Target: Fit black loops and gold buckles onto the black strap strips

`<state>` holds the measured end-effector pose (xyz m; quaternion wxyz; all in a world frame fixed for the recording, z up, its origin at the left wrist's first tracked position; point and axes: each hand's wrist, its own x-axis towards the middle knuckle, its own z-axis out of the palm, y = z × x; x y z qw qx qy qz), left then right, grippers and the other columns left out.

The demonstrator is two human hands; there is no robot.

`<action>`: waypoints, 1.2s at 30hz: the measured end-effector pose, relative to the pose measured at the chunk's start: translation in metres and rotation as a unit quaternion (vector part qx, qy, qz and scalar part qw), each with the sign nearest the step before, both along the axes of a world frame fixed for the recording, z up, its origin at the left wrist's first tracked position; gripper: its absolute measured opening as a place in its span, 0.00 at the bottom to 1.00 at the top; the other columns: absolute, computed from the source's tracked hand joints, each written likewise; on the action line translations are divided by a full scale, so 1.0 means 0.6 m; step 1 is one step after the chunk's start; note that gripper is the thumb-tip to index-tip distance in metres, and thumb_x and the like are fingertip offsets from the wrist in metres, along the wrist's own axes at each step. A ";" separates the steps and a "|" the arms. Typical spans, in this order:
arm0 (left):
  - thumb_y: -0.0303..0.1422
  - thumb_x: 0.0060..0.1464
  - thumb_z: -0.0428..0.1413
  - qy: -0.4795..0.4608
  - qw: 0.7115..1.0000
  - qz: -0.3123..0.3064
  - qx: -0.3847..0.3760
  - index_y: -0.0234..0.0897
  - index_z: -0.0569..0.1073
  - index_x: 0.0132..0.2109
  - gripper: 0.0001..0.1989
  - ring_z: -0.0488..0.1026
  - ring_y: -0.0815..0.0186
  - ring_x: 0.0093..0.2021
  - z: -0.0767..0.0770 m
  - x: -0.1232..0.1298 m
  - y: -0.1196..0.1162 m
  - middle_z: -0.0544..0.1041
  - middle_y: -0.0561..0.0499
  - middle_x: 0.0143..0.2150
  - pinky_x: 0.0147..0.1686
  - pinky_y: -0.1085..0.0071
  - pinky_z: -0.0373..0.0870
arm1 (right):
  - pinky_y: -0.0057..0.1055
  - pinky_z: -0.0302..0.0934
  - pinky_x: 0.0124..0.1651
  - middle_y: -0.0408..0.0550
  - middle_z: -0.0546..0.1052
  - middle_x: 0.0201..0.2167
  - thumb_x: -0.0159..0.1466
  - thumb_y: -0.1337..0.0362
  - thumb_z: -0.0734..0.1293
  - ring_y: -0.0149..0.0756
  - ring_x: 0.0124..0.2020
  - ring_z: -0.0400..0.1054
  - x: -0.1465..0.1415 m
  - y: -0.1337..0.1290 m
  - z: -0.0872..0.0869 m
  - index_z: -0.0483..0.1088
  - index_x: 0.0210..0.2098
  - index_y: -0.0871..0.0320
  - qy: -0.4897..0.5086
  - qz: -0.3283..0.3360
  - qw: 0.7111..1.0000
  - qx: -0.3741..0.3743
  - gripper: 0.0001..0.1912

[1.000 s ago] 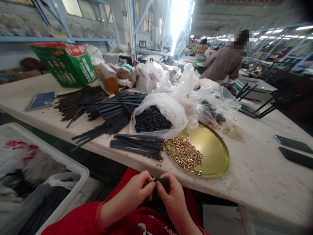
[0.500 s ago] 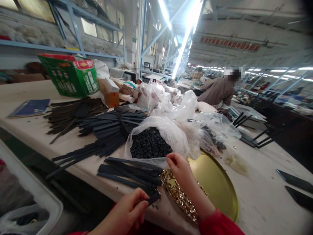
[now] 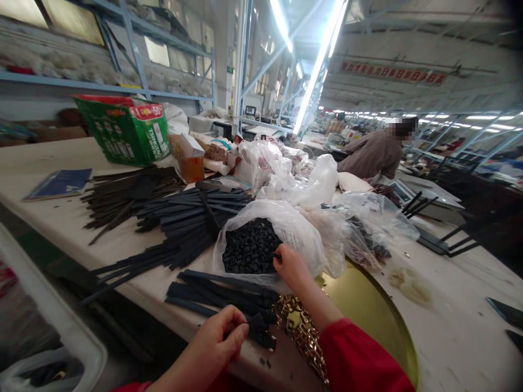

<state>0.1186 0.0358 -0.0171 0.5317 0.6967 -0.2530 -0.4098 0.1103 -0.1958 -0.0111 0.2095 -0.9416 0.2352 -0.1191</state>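
My left hand [image 3: 223,335] is closed at the front edge of the table, pinching the end of a black strap [image 3: 256,323]. Just behind it lies a small stack of black straps [image 3: 220,291], their right ends fitted with gold-coloured metal pieces. My right hand [image 3: 293,265] reaches to the rim of a white plastic bag [image 3: 300,231] full of small black pieces [image 3: 250,245]. Its thumb and forefinger are pressed together on what looks like one small black piece. Below my right wrist, gold metal fittings [image 3: 300,326] are heaped on a round gold tray [image 3: 373,310].
More black straps [image 3: 188,218] and brown straps [image 3: 118,196] lie fanned out at left, near a blue booklet [image 3: 59,183] and a green carton [image 3: 122,133]. Clear plastic bags [image 3: 368,223] crowd the back. A co-worker [image 3: 373,149] bends over at right. A white bin [image 3: 87,348] stands lower left.
My right hand has moved from the near rim of the bag up to the black pieces. The left hand stays low with the strap. The view has shifted slightly.
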 end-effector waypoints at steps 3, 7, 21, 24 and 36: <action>0.43 0.52 0.47 -0.024 0.999 0.014 -0.019 0.37 0.62 0.32 0.13 0.58 0.72 0.17 0.023 -0.008 0.001 0.63 0.59 0.18 0.16 0.78 0.53 | 0.29 0.58 0.34 0.45 0.72 0.27 0.56 0.69 0.62 0.34 0.30 0.66 -0.046 0.037 0.016 0.65 0.32 0.59 -0.040 0.019 0.998 0.051 0.03; 0.41 0.53 0.47 -0.100 0.993 0.040 -0.042 0.37 0.63 0.32 0.11 0.60 0.71 0.19 0.050 -0.027 -0.001 0.63 0.59 0.19 0.19 0.77 0.56 | 0.26 0.59 0.29 0.42 0.72 0.26 0.54 0.63 0.65 0.29 0.26 0.65 -0.120 0.107 0.028 0.66 0.34 0.59 -0.128 0.037 0.920 0.367 0.09; 0.36 0.54 0.47 -0.287 0.956 0.062 0.018 0.38 0.65 0.30 0.08 0.66 0.66 0.27 0.050 -0.088 0.024 0.68 0.56 0.25 0.28 0.73 0.58 | 0.23 0.63 0.33 0.40 0.74 0.24 0.42 0.64 0.77 0.25 0.26 0.68 -0.215 0.212 0.016 0.69 0.28 0.60 -0.263 -0.098 0.549 0.787 0.17; 0.37 0.54 0.47 -0.278 0.958 0.069 0.016 0.38 0.65 0.29 0.09 0.66 0.66 0.27 0.047 -0.094 0.024 0.68 0.56 0.25 0.28 0.73 0.59 | 0.22 0.63 0.34 0.40 0.74 0.25 0.42 0.64 0.77 0.24 0.26 0.67 -0.217 0.223 0.006 0.69 0.28 0.60 -0.273 -0.106 0.529 0.797 0.17; 0.37 0.55 0.48 -0.217 0.975 0.039 -0.003 0.36 0.68 0.31 0.10 0.67 0.65 0.29 0.026 -0.111 0.031 0.71 0.54 0.27 0.30 0.73 0.62 | 0.26 0.56 0.35 0.38 0.67 0.25 0.54 0.55 0.69 0.29 0.28 0.60 -0.239 0.257 -0.027 0.66 0.29 0.56 -0.321 -0.111 0.714 0.612 0.12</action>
